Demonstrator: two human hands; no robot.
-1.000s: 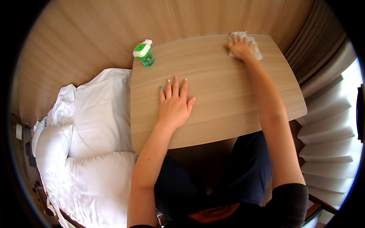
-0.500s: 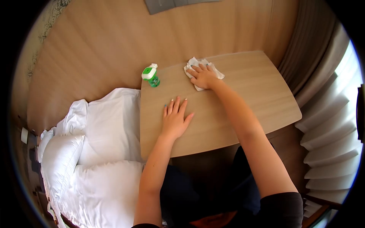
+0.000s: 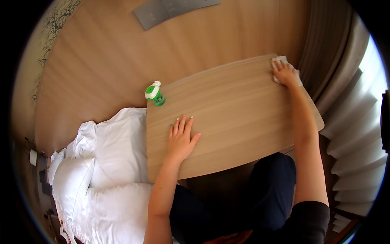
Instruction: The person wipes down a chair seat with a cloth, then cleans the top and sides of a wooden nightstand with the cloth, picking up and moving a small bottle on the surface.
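Observation:
My left hand (image 3: pixel 180 142) lies flat on the wooden table (image 3: pixel 231 118), fingers spread, with nothing in it. At the far right corner of the table, my right hand (image 3: pixel 285 75) presses down on a white cloth or tissue (image 3: pixel 280 61), its fingers spread over it. Part of the white sheet sticks out around the fingers and beyond the hand. A green and white bottle with clear green liquid (image 3: pixel 155 94) stands at the table's far left corner, beyond my left hand.
A bed with white bedding (image 3: pixel 118 150) and a pillow (image 3: pixel 72 183) adjoins the table's left side. Behind the table rises a wood-panelled wall (image 3: pixel 203 53) with a grey panel (image 3: pixel 170 11). Curtains (image 3: pixel 357 150) hang at the right.
My right hand and the white cloth have moved from the far middle of the table to its far right corner. My left hand stays flat on the table. The view has shifted slightly.

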